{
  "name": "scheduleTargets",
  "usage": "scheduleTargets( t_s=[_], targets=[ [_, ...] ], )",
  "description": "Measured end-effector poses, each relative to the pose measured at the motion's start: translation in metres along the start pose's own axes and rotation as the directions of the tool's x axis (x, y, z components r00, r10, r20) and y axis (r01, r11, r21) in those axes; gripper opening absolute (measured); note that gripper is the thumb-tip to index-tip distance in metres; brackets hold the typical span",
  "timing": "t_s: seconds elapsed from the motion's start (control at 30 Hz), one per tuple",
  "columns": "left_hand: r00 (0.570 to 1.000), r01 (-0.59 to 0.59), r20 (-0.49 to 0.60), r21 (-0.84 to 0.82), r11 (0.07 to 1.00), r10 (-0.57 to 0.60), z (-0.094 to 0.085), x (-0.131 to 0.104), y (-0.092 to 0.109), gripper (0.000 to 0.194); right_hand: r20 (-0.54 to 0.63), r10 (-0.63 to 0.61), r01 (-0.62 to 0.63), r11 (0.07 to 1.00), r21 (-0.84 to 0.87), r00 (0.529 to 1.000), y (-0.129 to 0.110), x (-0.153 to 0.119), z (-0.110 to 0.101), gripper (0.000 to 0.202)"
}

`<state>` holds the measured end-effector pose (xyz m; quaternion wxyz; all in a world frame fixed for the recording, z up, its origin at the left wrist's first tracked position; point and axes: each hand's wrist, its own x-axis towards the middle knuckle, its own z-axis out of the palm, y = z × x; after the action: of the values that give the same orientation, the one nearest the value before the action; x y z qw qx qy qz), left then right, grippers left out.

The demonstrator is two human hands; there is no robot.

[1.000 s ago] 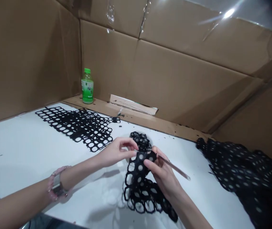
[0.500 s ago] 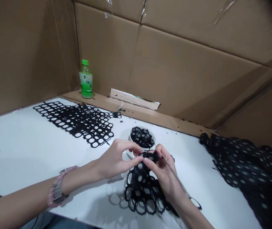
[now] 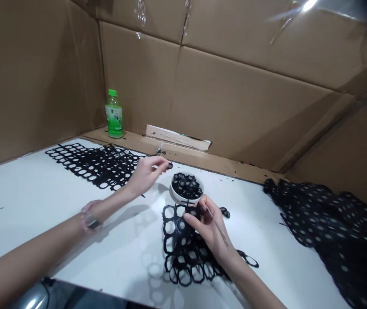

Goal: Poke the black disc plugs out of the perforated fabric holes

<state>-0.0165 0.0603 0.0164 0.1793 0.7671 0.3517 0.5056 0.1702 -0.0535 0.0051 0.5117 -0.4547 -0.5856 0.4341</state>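
Observation:
My left hand [image 3: 149,174] is raised left of the white bowl, its fingertips pinched on a small black ring-shaped piece [image 3: 170,165]. My right hand [image 3: 213,227] is closed on the upper edge of a black sheet with rows of round holes [image 3: 181,246]; the sheet hangs toward the front of the table. A thin metal rod-like tool [image 3: 217,225] also lies in the right hand, its tip hidden by the fingers. Just beyond that hand stands the white bowl [image 3: 183,198], heaped with black pieces with pale round centres [image 3: 186,184].
A flat black ring mesh [image 3: 83,161] lies at the back left of the white table [image 3: 102,240]. At the right, a large black dotted sheet [image 3: 325,223] is bunched up. A green bottle [image 3: 114,118] stands by the cardboard wall [image 3: 235,103]. A loose black piece [image 3: 224,212] lies near the bowl.
My left hand has left the sheet and moved up and back, carrying a small black piece. The right hand still holds the sheet, whose left part now hangs more spread out.

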Motion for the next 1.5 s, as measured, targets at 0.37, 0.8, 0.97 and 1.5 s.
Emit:
scheduleTargets(
  t_s=[0.37, 0.8, 0.97, 1.5],
  targets=[
    [0.972, -0.221, 0.098, 0.099, 0.97, 0.212, 0.035, 0.008, 0.002, 0.018, -0.051, -0.022, 0.024, 0.999, 0.042, 0.998, -0.002, 0.006, -0.005, 0.043],
    [0.863, 0.28, 0.499, -0.348, 0.895, -0.076, 0.009, -0.033, 0.037, 0.035, -0.09, 0.029, -0.027, 0.999, 0.025, 0.995, -0.005, 0.006, -0.009, 0.045],
    [0.833, 0.505, 0.495, -0.492, 0.709, -0.249, 0.014, -0.035, 0.04, 0.022, 0.146, 0.068, -0.067, 0.998, -0.013, 0.987, -0.007, 0.006, -0.014, 0.048],
    [0.824, -0.555, -0.032, 0.157, 0.817, 0.566, 0.006, -0.048, 0.042, 0.019, 0.046, -0.023, 0.027, 0.996, -0.087, 0.999, -0.006, 0.003, -0.012, 0.038]
  ],
)
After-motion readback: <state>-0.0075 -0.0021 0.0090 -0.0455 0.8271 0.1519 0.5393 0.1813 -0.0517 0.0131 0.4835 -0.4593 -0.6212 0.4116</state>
